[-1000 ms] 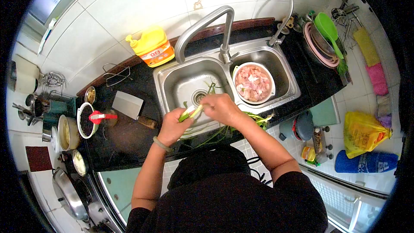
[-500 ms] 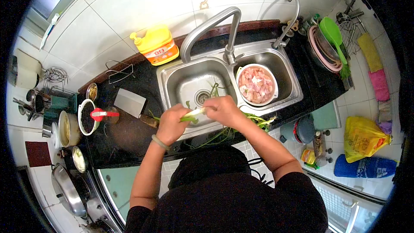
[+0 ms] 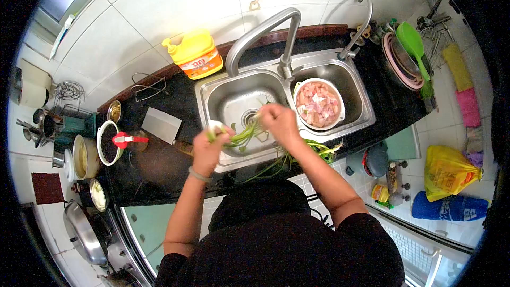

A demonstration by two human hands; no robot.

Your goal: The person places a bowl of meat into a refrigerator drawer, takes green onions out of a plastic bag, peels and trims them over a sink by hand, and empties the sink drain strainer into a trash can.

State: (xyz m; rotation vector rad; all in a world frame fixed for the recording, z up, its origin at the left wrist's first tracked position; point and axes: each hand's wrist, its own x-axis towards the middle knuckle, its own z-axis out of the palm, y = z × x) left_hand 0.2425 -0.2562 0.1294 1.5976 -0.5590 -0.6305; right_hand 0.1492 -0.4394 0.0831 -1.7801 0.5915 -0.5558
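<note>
At the front of the sink [image 3: 202,101], the left hand [image 3: 208,149] closes around green stalks [image 3: 243,137]; the right hand [image 3: 277,122] curls at their other end, too blurred to tell its grip. 1 bowl [image 3: 340,112] of meat [image 3: 317,104] sits in the sink's right basin, 1 knife [image 3: 161,125] on the desk [image 3: 154,178] left of it

Left hand [image 3: 212,141], bracelet at wrist, closed in a grip. Right hand [image 3: 277,122] just beside that grip, fingers curled, slightly blurred. Both forearms angle inward.
</note>
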